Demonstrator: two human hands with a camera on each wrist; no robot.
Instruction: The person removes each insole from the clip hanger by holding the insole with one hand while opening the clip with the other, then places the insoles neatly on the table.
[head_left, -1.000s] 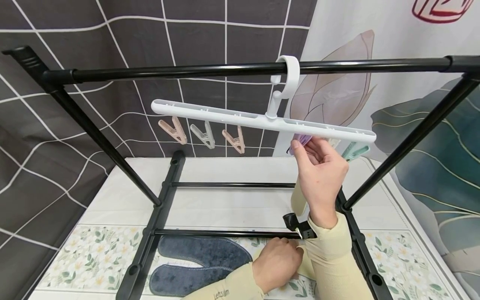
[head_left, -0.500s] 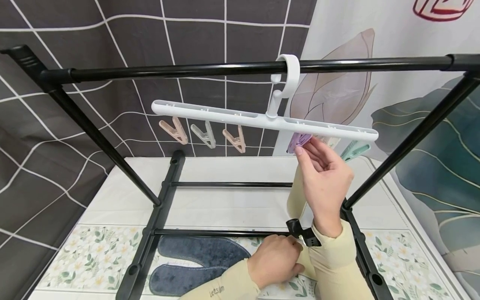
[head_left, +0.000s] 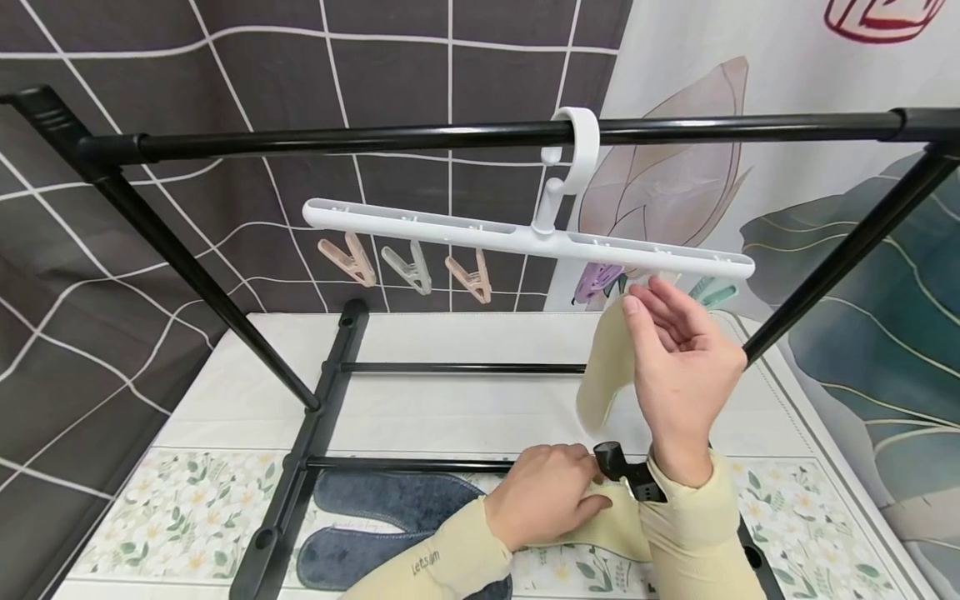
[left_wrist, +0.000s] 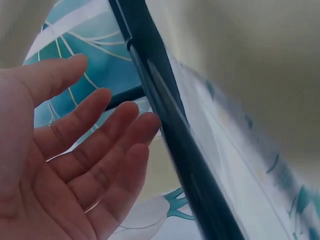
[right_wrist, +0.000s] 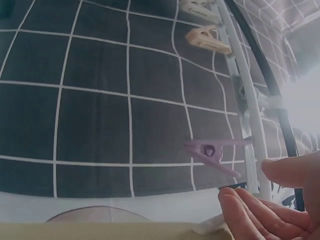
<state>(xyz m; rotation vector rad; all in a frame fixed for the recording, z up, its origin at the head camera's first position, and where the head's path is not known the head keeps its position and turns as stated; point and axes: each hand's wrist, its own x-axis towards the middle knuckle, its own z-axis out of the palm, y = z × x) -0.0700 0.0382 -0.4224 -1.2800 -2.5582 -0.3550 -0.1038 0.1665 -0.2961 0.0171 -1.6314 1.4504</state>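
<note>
A white clip hanger (head_left: 525, 240) hangs by its hook from the black top rail (head_left: 375, 140). Below its right part, my right hand (head_left: 686, 379) is raised beside a hanging pale yellow insole-shaped piece (head_left: 606, 362), whose top is partly hidden by the hand. The right wrist view shows thumb and fingers apart, near a purple clip (right_wrist: 212, 154) on the hanger. My left hand (head_left: 543, 492) is low, by the lower black bar (head_left: 412, 465), its fingers loosely bent with nothing between them in the left wrist view. Another pale yellow piece (head_left: 618, 529) lies below it.
Two dark blue insole-shaped pieces (head_left: 397, 496) lie on the flowered white cloth (head_left: 202, 517). Pink and grey clips (head_left: 408, 268) hang along the hanger's left part, and a teal clip (head_left: 712, 292) at its right end. A grey checked curtain (head_left: 285, 83) stands behind.
My right hand has let go of the purple clip and moved right and slightly down, revealing more of the hanging yellow piece. My left hand has shifted slightly left and up.
</note>
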